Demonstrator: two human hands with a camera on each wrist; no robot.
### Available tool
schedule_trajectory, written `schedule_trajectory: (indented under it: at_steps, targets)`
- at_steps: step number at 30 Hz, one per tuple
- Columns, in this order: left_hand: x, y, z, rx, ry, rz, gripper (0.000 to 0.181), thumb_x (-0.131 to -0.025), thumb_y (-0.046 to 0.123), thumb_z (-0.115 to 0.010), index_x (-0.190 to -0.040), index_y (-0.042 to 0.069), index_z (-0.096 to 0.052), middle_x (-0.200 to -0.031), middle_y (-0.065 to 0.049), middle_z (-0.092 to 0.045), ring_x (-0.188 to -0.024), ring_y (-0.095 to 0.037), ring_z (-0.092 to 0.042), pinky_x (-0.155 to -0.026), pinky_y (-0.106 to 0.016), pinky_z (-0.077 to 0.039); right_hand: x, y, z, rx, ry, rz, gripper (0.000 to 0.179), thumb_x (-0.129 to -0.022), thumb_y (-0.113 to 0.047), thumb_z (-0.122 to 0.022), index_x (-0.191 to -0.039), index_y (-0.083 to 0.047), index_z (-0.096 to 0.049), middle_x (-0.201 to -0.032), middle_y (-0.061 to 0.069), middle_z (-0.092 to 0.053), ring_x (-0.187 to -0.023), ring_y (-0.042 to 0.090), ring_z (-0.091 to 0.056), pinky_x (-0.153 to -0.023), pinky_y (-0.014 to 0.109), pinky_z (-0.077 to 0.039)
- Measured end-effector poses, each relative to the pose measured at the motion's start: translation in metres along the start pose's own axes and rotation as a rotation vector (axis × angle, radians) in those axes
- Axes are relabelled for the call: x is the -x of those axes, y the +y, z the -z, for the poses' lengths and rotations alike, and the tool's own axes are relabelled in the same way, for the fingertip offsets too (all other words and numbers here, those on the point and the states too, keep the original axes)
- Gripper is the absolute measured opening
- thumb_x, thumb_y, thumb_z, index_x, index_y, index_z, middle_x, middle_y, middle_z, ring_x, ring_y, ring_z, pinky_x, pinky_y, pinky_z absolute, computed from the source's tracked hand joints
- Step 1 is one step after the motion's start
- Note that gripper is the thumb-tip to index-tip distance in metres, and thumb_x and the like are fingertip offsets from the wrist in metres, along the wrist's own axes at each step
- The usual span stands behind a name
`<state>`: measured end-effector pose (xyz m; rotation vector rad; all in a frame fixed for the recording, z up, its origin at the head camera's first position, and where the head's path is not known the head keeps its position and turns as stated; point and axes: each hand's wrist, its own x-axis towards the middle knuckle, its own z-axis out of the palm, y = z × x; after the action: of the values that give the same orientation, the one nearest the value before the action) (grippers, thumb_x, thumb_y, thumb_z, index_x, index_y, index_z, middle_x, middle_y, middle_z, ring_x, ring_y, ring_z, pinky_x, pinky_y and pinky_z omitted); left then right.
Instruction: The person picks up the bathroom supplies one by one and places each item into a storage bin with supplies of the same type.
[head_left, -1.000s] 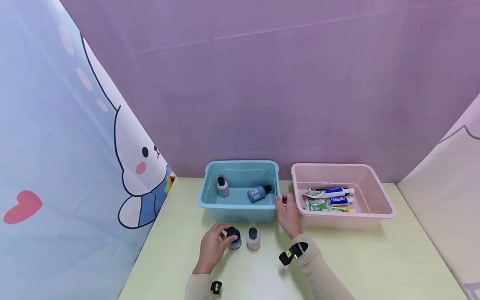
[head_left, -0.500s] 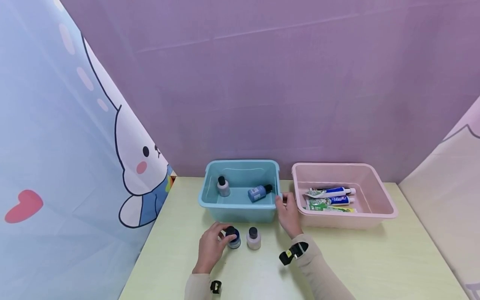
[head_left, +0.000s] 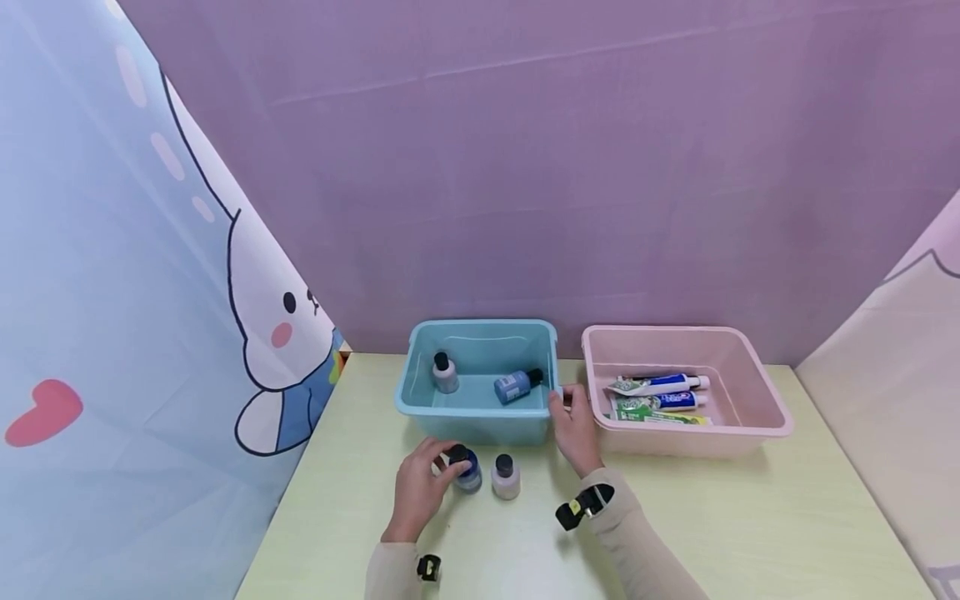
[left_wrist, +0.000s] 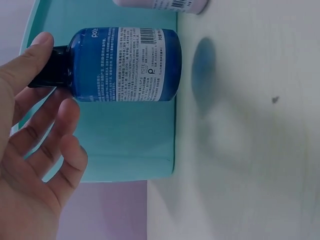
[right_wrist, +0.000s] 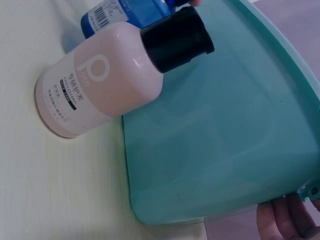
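My left hand (head_left: 420,487) pinches the black cap of a dark blue bottle (left_wrist: 125,64) between thumb and fingers. The bottle is upright and a little above the table, its shadow apart from its base in the left wrist view. Just right of it stands a pale pink bottle (right_wrist: 100,82) with a black cap. Behind them is a teal basket (head_left: 480,429) holding a pale bottle (head_left: 446,377) standing and a blue bottle (head_left: 513,387) lying tilted. My right hand (head_left: 576,429) grips the basket's right front corner at the rim; some of its fingers are hidden.
A pink basket (head_left: 697,442) stands right of the teal one, close to my right hand, with several toothpaste tubes (head_left: 663,400) inside. Both baskets rest on a pale table (head_left: 810,517) before a purple cloth backdrop (head_left: 525,167). A printed cloth (head_left: 150,333) hangs at the left.
My left hand has raised the dark blue bottle slightly off the table, with its base now tipped a little to the right. The right hand keeps its hold on the teal basket.
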<state>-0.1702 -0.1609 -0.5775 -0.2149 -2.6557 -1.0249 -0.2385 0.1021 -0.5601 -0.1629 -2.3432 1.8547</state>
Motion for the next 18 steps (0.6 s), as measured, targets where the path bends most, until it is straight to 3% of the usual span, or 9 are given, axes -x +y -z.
schedule_trajectory:
  at_steps: [7, 14, 18]
  targets:
    - [-0.0036, 0.0061, 0.0021, 0.045, 0.019, 0.012, 0.032, -0.079, 0.043, -0.074, -0.106, 0.026, -0.070, -0.093, 0.013, -0.061, -0.082, -0.007, -0.059, -0.063, -0.020, -0.050, -0.0001, 0.0006, -0.0002, -0.007, -0.001, 0.006, 0.031, -0.100, -0.033, -0.048, -0.118, -0.007, -0.046, -0.119, 0.012, -0.053, -0.110, 0.025, -0.052, -0.094, 0.043, -0.047]
    - [-0.0057, 0.0093, 0.0034, 0.110, 0.024, 0.005, 0.034, -0.085, 0.040, -0.070, -0.113, 0.021, -0.068, -0.101, 0.008, -0.062, -0.089, -0.014, -0.063, -0.073, -0.035, -0.057, -0.0002, 0.0008, -0.0006, -0.018, -0.001, 0.013, 0.029, -0.100, -0.030, -0.048, -0.117, -0.006, -0.047, -0.118, 0.013, -0.053, -0.109, 0.025, -0.052, -0.093, 0.042, -0.047]
    - [-0.0075, 0.0105, 0.0060, 0.157, 0.016, 0.010, 0.035, -0.088, 0.039, -0.067, -0.116, 0.019, -0.066, -0.105, 0.005, -0.061, -0.093, -0.013, -0.063, -0.077, -0.036, -0.058, -0.0002, 0.0012, -0.0007, -0.017, -0.003, 0.008, 0.030, -0.100, -0.031, -0.048, -0.117, -0.006, -0.046, -0.117, 0.012, -0.053, -0.109, 0.025, -0.052, -0.093, 0.042, -0.047]
